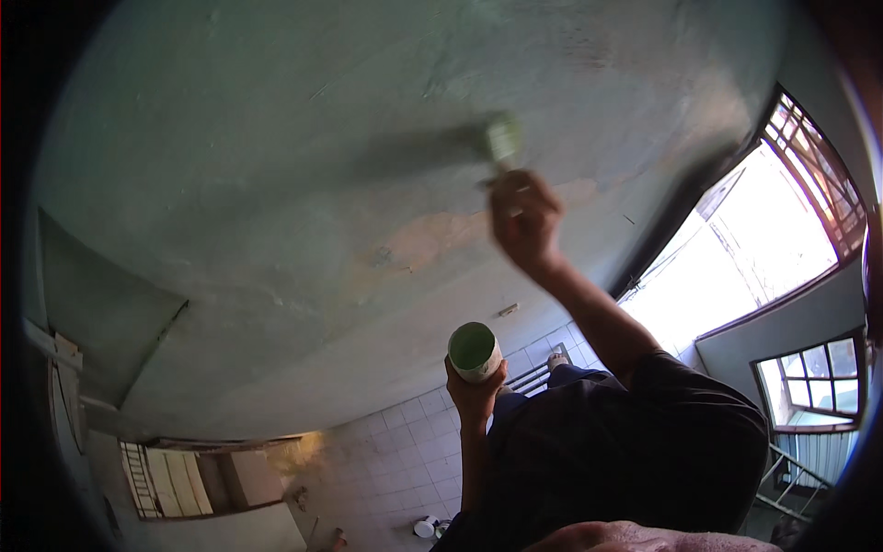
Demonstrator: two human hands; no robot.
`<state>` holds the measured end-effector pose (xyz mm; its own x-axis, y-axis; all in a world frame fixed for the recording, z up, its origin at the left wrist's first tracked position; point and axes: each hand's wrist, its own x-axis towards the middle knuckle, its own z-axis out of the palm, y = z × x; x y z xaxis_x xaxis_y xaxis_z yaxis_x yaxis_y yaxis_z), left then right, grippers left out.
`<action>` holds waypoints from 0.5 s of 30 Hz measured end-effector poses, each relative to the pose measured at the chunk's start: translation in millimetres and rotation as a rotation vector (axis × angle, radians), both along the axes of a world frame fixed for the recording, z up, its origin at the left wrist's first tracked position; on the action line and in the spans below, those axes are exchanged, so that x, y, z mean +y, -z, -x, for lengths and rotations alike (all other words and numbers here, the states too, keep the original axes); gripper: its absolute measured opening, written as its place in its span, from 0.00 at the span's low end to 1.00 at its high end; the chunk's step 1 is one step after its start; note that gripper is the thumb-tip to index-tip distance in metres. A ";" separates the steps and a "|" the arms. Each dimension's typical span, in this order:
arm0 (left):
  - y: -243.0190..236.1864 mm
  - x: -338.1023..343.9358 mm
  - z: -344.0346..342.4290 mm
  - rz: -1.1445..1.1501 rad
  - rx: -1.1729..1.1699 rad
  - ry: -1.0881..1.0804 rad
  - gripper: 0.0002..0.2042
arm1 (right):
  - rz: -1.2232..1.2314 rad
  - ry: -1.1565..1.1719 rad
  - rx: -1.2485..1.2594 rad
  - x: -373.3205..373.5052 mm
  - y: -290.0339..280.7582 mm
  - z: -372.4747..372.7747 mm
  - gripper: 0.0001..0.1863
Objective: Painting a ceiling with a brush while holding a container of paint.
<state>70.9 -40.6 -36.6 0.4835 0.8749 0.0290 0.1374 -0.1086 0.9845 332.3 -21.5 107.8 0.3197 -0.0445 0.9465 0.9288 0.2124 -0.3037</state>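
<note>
So yeah, your right hand [525,221] is gripping the brush [504,140] near upper centre, long axis roughly up-frame; the cup [490,368], clasped in your left hand [473,396], sits well below, a bit left

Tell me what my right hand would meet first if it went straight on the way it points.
Most likely the patchy green wall: your right hand points that way, paintbrush foremost. Blur and unclear depth hide whether the paintbrush touches it now.
</note>
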 end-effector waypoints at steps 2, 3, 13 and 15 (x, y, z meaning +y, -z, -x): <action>11.3 4.7 -2.0 -0.023 -0.020 0.024 0.36 | 0.149 -0.242 0.011 6.3 -9.6 36.1 0.09; 13.8 5.4 -4.5 -0.045 -0.041 0.046 0.36 | 0.208 -0.366 0.114 3.3 -22.6 52.8 0.10; 2.7 12.1 -17.2 -0.041 -0.045 0.097 0.37 | 0.138 0.106 0.301 -90.4 20.7 -91.8 0.05; 2.3 13.2 -3.0 -0.080 0.014 0.064 0.37 | 0.043 0.297 0.319 -102.6 19.8 -102.1 0.05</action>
<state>73.9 -27.4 -38.9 0.5389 0.8376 0.0900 0.1414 -0.1953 0.9705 434.4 -124.0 87.9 0.5754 -0.1416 0.8055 0.8061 -0.0686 -0.5878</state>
